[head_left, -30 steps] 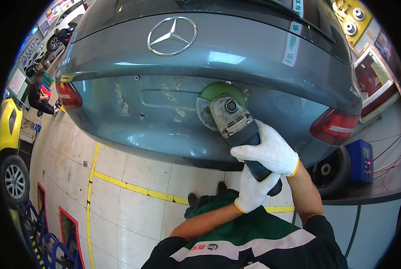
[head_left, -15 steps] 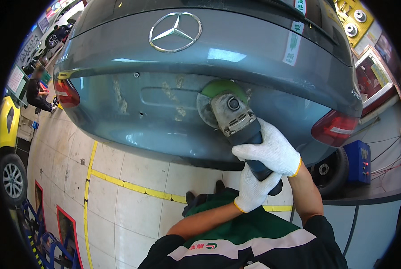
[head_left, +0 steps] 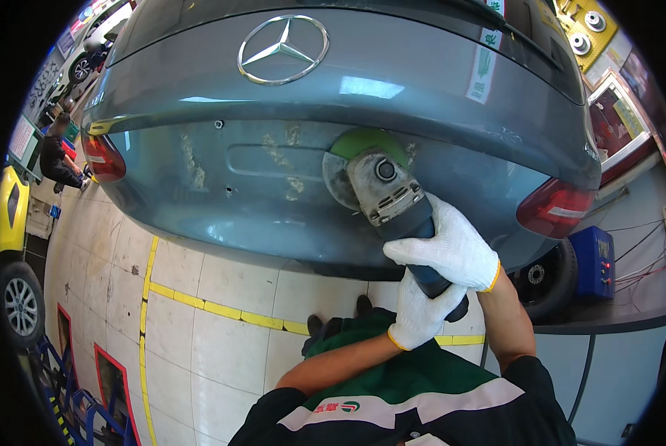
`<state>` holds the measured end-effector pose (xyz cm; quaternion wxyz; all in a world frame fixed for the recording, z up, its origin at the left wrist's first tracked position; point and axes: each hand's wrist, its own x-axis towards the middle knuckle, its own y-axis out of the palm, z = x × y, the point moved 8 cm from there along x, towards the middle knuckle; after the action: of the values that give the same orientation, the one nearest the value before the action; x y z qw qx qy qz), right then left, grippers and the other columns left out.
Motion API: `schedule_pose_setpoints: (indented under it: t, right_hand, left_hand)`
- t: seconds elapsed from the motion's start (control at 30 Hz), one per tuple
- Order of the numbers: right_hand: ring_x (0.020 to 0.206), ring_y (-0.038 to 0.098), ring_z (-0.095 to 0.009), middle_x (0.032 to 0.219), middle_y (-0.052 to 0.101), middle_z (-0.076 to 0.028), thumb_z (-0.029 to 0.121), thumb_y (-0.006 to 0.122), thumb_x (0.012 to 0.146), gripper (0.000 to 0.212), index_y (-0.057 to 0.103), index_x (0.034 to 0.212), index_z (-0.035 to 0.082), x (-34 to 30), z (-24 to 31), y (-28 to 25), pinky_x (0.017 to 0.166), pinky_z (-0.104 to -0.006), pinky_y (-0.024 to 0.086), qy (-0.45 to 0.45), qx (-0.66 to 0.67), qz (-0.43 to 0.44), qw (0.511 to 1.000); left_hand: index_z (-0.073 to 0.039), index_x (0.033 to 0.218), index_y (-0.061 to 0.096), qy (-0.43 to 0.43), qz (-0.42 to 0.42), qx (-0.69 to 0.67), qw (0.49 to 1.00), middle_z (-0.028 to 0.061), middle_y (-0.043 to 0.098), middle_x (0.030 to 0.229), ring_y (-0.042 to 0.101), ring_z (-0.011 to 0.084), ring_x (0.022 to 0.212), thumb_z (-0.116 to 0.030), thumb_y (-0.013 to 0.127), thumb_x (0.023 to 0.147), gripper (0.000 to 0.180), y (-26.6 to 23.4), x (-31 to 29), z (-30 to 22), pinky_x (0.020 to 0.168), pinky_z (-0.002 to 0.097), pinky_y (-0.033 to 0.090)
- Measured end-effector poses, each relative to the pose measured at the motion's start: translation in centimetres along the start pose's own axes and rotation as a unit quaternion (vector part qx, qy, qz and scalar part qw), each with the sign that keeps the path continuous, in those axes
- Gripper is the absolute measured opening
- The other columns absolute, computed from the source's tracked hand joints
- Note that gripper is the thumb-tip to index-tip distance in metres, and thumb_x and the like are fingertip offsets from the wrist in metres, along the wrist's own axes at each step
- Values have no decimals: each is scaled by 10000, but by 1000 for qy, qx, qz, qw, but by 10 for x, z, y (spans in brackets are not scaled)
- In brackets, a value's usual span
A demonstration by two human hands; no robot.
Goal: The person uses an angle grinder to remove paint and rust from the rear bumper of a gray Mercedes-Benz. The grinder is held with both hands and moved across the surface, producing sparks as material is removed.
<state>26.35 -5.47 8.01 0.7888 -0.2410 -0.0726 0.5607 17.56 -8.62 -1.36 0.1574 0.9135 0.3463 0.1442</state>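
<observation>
Both my hands wear white knit gloves and are wrapped round an angle grinder (head_left: 409, 221) with a dark body and grey metal head. My right hand (head_left: 452, 245) grips the body just behind the head. Lower down, my left hand (head_left: 424, 311) closes round the rear end. The grinder's round disc (head_left: 372, 141), green along its upper part, lies against or very close to the recessed panel (head_left: 258, 159) of a grey-blue car's tailgate; contact cannot be made out. Several rough adhesive patches (head_left: 275, 150) mark that panel to the left of the disc.
Red tail lights (head_left: 555, 209) flank the panel. At right stand a loose tyre (head_left: 545, 279) and a blue box-shaped machine (head_left: 594, 262) on a dark counter, with cables behind. Yellow tape (head_left: 223, 311) lines the tiled floor. Another person (head_left: 59, 157) crouches at far left near a yellow car (head_left: 11, 210).
The car sits slightly farther left and up in the view. My hands keep the same grip, and the grinder has barely moved.
</observation>
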Motion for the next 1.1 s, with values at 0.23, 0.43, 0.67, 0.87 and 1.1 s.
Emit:
schedule_pose_setpoints:
  t: [0.23,0.43,0.67,0.87,1.1]
  right_hand:
    - [1113,717,-332,1189,728,-282,493,878,780,902,592,1345,-149,1,-6,-3,1025,-401,539,-13,-19,-20,1000]
    - [1115,713,-334,1194,725,-281,488,878,783,893,596,1344,-147,-1,3,0,1029,-402,538,1,1,-2,1000]
    - [1101,711,-290,1179,739,-243,448,883,790,830,613,1323,-128,-2,3,1,1013,-389,542,-2,9,-5,1000]
    - [1071,723,-295,1159,748,-240,457,886,788,831,619,1316,-126,-1,0,2,1003,-396,549,-4,-9,-2,1000]
    - [1063,724,-284,1144,750,-242,458,894,784,833,619,1307,-129,2,2,4,999,-398,550,1,4,-3,1000]
  left_hand:
    - [20,1328,637,-7,0,-6,1000,150,747,1226,725,264,1133,-185,843,911,508,0,0,0,984,399,550]
    - [19,1324,639,-12,-1,-10,1000,148,747,1224,725,262,1135,-198,849,911,512,0,-1,2,984,407,551]
    - [21,1330,635,2,-9,11,1000,152,747,1224,726,251,1136,-202,841,919,510,-1,0,-4,985,400,556]
    - [21,1349,620,-3,-11,-7,1000,148,743,1237,720,243,1152,-206,849,923,534,-1,-3,-2,1004,397,550]
    - [33,1386,532,-9,7,-12,1000,164,705,1280,703,252,1185,-266,878,916,655,-3,-1,3,1021,405,542]
